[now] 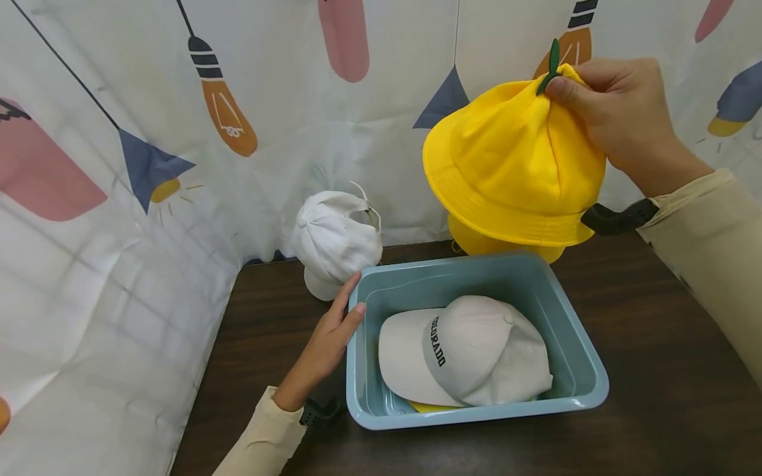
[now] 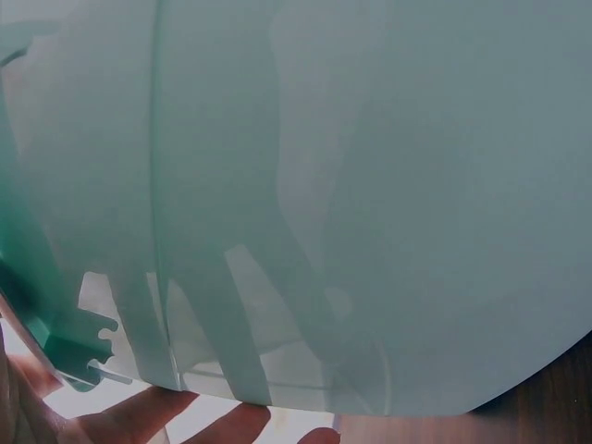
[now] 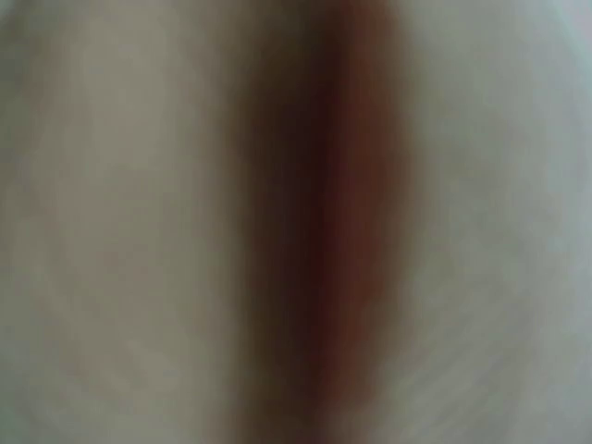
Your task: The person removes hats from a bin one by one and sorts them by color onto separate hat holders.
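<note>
**Head view: yellow hat held by its crown above the bin**

Head view shows the right hand (image 1: 619,109) raised high, fingers and thumb pinching the top of a yellow bucket hat (image 1: 512,165) right by its green stem (image 1: 550,66), so the hat hangs with its brim down, above the far edge of the blue bin (image 1: 586,370). Another yellow hat (image 1: 476,243) sits just behind the bin, partly hidden by the hanging one. Inside the bin lies a white cap (image 1: 470,350) with dark lettering, with a yellow edge peeking out beneath it.

The left hand (image 1: 330,337) lies with straight, relaxed fingers against the bin's left wall, holding nothing; the left wrist view confirms fingertips (image 2: 231,427) at the pale blue plastic. A white cap on a stand (image 1: 336,241) rests just beyond those fingers, on the dark wooden surface (image 1: 667,396).

A pinch on so little fabric looks thin, in my judgement: the hat could slip free or swing, and its brim might catch the bin's rim or brush the yellow hat behind. The left hand only rests flat, so a bump could slide the bin towards the white cap on a stand.

Right wrist view is a blur and tells nothing of the grip.
</note>
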`<action>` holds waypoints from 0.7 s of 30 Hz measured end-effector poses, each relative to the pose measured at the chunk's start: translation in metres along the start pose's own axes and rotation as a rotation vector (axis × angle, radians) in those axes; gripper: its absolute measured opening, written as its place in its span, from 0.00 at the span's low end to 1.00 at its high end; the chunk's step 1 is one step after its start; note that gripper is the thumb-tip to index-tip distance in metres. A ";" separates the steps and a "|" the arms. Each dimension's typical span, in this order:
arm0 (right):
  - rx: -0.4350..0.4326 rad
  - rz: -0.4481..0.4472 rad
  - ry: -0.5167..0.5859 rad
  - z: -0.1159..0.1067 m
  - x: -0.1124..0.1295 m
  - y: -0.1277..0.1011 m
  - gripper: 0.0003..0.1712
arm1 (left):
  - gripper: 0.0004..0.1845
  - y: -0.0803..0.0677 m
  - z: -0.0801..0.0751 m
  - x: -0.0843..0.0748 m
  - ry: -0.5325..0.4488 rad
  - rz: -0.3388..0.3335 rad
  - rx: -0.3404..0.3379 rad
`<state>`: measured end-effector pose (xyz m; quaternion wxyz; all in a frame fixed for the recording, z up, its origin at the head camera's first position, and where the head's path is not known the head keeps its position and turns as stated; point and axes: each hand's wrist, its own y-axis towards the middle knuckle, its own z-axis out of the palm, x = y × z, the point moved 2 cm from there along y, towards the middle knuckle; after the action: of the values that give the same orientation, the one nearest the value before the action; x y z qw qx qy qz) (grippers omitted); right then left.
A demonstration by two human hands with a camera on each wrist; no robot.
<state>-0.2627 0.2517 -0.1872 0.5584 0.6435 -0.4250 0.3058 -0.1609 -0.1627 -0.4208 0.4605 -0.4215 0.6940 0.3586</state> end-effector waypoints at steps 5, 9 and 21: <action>-0.016 0.014 -0.075 -0.006 -0.006 0.007 0.24 | 0.31 0.000 0.000 -0.001 -0.003 -0.005 -0.003; -0.039 0.016 -0.130 -0.014 -0.014 0.011 0.23 | 0.31 -0.002 0.000 -0.001 0.010 -0.013 -0.005; -0.041 0.036 -0.214 -0.023 -0.042 0.018 0.22 | 0.31 -0.003 0.000 -0.002 0.022 -0.012 -0.005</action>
<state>-0.2961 0.2828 -0.2109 0.5173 0.6531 -0.4998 0.2367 -0.1575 -0.1638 -0.4197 0.4540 -0.4306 0.6955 0.3531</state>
